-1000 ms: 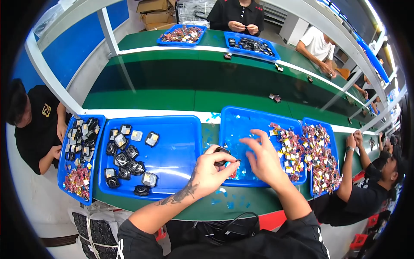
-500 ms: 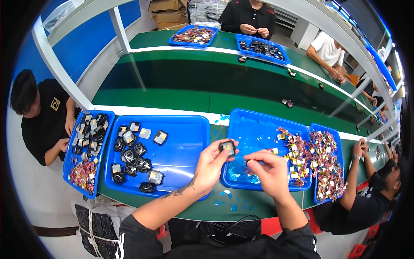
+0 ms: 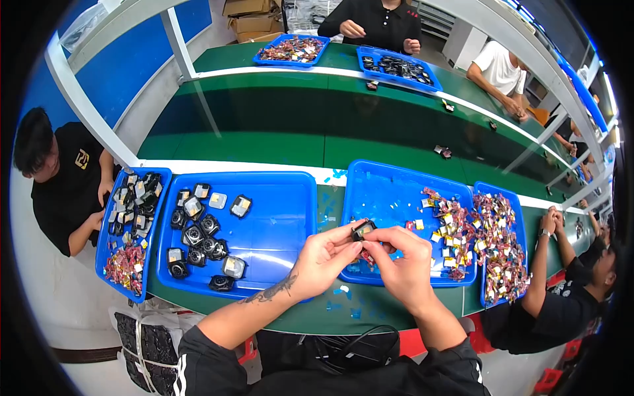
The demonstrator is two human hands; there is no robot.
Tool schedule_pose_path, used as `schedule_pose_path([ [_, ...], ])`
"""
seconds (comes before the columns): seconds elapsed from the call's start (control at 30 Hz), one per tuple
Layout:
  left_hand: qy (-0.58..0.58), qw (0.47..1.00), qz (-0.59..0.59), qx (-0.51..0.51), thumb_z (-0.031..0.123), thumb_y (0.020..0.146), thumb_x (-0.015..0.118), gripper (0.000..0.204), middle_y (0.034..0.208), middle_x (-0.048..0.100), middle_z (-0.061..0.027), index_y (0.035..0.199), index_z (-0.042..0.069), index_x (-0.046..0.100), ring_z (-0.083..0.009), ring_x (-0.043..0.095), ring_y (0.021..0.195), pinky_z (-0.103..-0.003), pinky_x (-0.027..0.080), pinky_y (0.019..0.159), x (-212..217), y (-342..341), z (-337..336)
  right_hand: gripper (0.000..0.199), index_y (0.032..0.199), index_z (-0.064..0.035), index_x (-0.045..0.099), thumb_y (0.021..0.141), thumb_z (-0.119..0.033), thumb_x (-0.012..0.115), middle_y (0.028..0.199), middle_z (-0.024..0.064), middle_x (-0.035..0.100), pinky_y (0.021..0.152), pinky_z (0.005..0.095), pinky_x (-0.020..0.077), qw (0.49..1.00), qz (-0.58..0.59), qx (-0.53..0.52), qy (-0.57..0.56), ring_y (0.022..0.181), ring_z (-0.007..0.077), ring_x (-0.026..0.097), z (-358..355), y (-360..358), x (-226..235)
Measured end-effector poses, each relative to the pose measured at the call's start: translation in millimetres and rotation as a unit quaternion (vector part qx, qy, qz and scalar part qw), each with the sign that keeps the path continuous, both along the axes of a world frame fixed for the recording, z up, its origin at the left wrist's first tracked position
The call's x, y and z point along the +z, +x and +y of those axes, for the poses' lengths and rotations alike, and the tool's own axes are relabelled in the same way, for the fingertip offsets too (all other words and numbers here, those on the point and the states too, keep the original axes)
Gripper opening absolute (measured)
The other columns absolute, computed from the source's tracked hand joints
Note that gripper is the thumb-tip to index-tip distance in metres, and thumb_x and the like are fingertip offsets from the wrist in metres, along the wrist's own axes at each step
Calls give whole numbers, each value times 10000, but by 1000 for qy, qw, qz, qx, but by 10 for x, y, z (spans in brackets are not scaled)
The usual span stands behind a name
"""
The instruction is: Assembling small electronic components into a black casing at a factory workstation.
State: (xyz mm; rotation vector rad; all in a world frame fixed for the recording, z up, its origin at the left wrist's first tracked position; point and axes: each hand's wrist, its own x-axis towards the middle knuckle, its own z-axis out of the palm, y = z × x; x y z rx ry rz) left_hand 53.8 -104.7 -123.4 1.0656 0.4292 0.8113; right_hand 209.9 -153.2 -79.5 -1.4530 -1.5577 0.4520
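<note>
Green surface (image 3: 290, 322) running the width of the room, white rail (image 3: 238, 166) along it, darker green belt (image 3: 244, 145) beyond. Blue wall panel (image 3: 112, 86) and cardboard boxes (image 3: 254, 16) at back left.

Along near side: 4 blue trays in a row. Far left, narrow tray (image 3: 100, 254), dark casings at top, reddish parts at bottom. Next, wide tray (image 3: 281, 198) with loose cluster of black casings (image 3: 193, 235) in left half, some face up with pale squares. Then middle tray (image 3: 383, 185), blue film flecks on its floor, heap of red and yellow parts (image 3: 456, 231) to the right. Last, narrow right tray (image 3: 493, 187), full of similar parts. Blue scraps (image 3: 356, 312) on surface just below middle tray.

Left hand (image 3: 325, 257): clamped on 1 black casing (image 3: 363, 230) between thumb and fingers, held over left part of middle tray. Right hand (image 3: 407, 264): touching same casing, thumb and fingers drawn in at its lower right edge; cannot tell whether gripping it or some small hidden part. Reddish bit (image 3: 367, 259) just below.

Across: person in black top (image 3: 376, 23), hands apart behind 1 tray of dark parts (image 3: 399, 82). Far right bent and dim; probably more people working there.
</note>
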Motion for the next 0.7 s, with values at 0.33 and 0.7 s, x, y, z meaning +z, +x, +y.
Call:
schedule_pose_path([
  [0.33, 28, 999, 5, -32, 46, 995, 460, 422, 1300, 552, -134, 1399, -58, 393, -195, 548, 1176, -345, 464, 1008, -19, -11, -6, 104, 844, -54, 705, 750, -25, 740, 767, 72, 688, 638, 295, 415, 1000, -7, 13, 17, 576, 162, 609, 0, 47, -33],
  [0.7, 16, 999, 1, -50, 87, 1020, 422, 386, 1263, 562, -111, 1381, -49, 419, -156, 570, 1115, -317, 470, 995, -26, -1, 14, 205, 818, -45, 568, 737, -60, 755, 724, 46, 521, 700, 325, 399, 991, -121, -43, 32, 713, 183, 541, 23, 84, 62],
])
